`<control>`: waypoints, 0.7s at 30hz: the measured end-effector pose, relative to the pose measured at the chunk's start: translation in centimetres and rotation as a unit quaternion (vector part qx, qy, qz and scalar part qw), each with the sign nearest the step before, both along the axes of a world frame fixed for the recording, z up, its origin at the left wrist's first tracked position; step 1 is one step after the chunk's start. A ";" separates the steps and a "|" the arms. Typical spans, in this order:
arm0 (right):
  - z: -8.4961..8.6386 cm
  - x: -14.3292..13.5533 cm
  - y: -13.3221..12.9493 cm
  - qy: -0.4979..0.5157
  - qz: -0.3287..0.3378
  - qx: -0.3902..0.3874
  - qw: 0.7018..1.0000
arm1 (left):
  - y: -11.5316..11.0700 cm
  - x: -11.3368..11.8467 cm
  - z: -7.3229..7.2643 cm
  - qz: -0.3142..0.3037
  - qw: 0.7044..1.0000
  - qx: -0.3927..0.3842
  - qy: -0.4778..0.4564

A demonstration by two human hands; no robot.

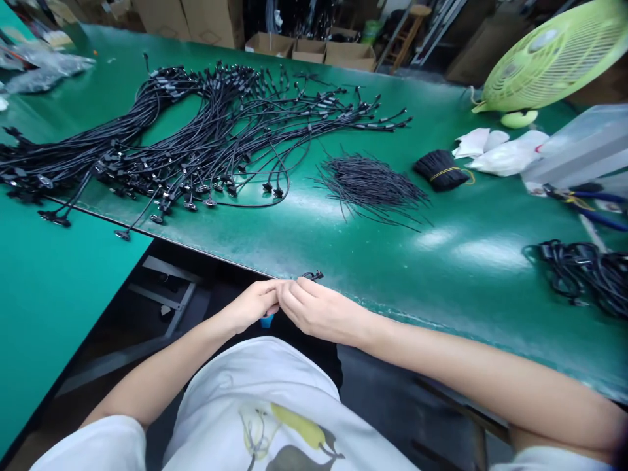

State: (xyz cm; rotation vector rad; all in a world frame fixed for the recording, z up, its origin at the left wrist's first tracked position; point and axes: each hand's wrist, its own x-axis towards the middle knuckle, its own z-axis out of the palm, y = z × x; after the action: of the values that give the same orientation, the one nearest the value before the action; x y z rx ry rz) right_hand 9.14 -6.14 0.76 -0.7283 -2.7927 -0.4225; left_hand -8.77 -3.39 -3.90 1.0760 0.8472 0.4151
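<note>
At the front edge of the green table, my left hand and my right hand meet, fingers closed and pressed together. A looped end of a black cable sticks out past the right fingers; the rest of it is hidden in both hands. Beyond them lies a loose pile of thin black ties. To the left spreads a large heap of black cables with connectors at both ends.
A tied black bundle, white packets, blue-handled pliers and coiled cables lie to the right. Behind them stands a green fan. Plastic bags lie far left. Cardboard boxes stand past the table.
</note>
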 end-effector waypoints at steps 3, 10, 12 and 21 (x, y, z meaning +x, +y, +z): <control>0.5 -0.3 -0.5 -0.057 0.005 0.026 0.998 | -0.3 0.3 0.1 -0.003 1.000 -0.026 -0.003; -0.2 0.2 0.5 -0.009 -0.036 -0.003 0.999 | -2.0 0.3 1.3 0.013 0.986 0.141 0.082; -0.8 0.2 1.1 0.041 -0.082 0.008 0.996 | -2.1 0.5 1.6 0.043 0.972 0.206 0.102; -4.1 -3.1 -0.5 0.547 -0.260 -0.293 0.740 | 0.7 0.0 3.0 0.112 0.967 0.226 -0.033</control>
State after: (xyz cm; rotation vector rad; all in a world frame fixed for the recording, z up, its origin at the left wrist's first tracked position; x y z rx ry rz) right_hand 6.08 -6.60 -3.33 -1.3152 -1.5054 0.6750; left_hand -8.76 -2.70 -0.86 1.3802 0.8374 0.8609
